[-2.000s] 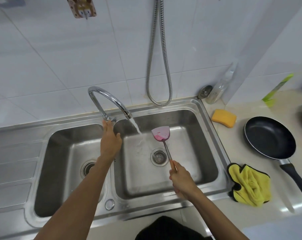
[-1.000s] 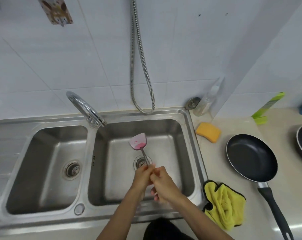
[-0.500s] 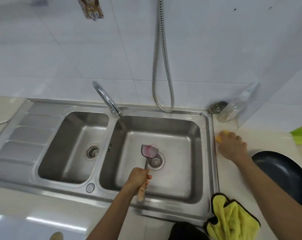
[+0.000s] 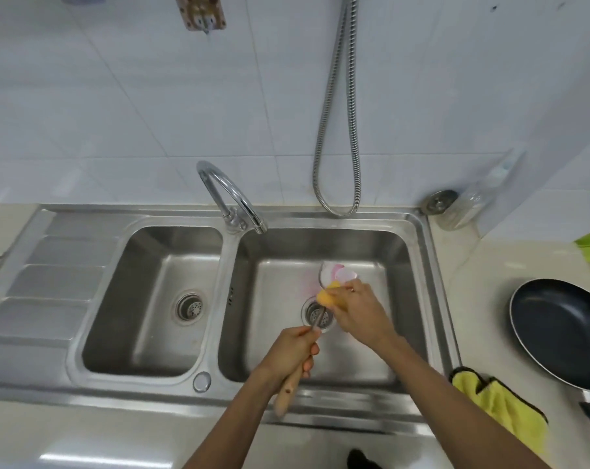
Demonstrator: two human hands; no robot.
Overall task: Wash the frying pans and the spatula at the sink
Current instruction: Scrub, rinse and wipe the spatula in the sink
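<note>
Over the right basin of the steel sink (image 4: pixel 418 265), my left hand (image 4: pixel 295 350) grips the wooden handle of the spatula (image 4: pixel 337 272). Its pink blade points away from me above the drain. My right hand (image 4: pixel 357 309) presses a yellow sponge (image 4: pixel 327 296) against the blade. A black frying pan (image 4: pixel 564 330) lies on the counter to the right of the sink, its handle running out of view at the lower right. No water runs from the tap (image 4: pixel 232 198).
A yellow cloth (image 4: pixel 503 404) lies on the counter at the sink's front right corner. A clear bottle (image 4: pixel 473 204) and a metal plug (image 4: pixel 439 201) stand by the back wall. A shower hose (image 4: pixel 341 130) hangs above the right basin. The left basin (image 4: pixel 144 299) holds nothing.
The tap was turned off and the spatula passed from my right hand to my left. My right hand took the sponge from the counter and brought it onto the spatula's blade.
</note>
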